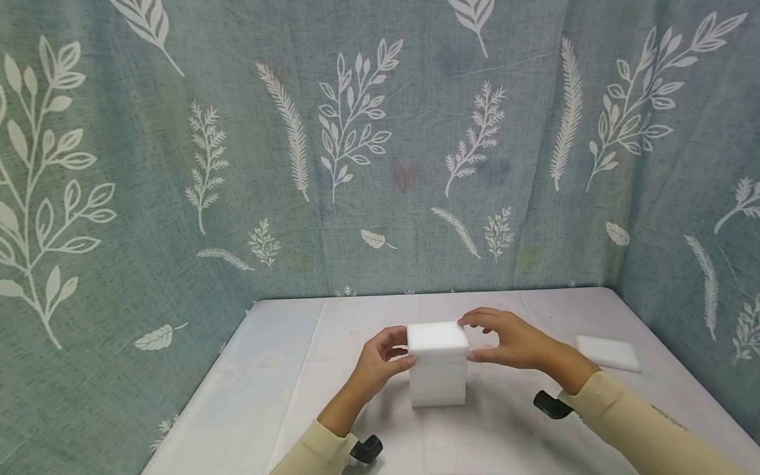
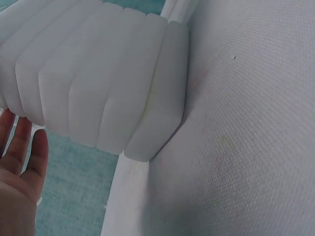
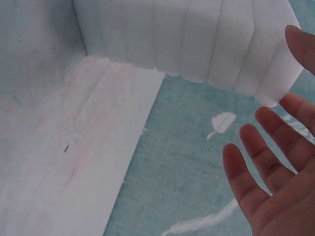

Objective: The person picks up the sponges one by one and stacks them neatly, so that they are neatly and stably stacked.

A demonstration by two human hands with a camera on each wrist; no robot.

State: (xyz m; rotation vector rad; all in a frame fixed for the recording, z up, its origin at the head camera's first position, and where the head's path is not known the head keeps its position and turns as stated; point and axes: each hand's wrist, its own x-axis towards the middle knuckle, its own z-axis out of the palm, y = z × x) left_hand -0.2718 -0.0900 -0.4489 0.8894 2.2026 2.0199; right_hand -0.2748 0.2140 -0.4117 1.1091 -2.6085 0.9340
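A stack of white sponge blocks stands upright on the white-covered table, and the block layers show in both wrist views. At the top sits a white sponge. My left hand holds it at its left side, thumb by the front corner and fingers toward the back. On the opposite side, my right hand pinches the top sponge's edge between thumb and index finger. In the right wrist view, the other right fingers are spread apart from the stack. The left thumb is out of sight in the left wrist view.
Another white sponge lies flat on the table, beyond my right forearm. Green leaf-patterned cloth hangs around the table's back and sides. Black pieces hang below both wrists.
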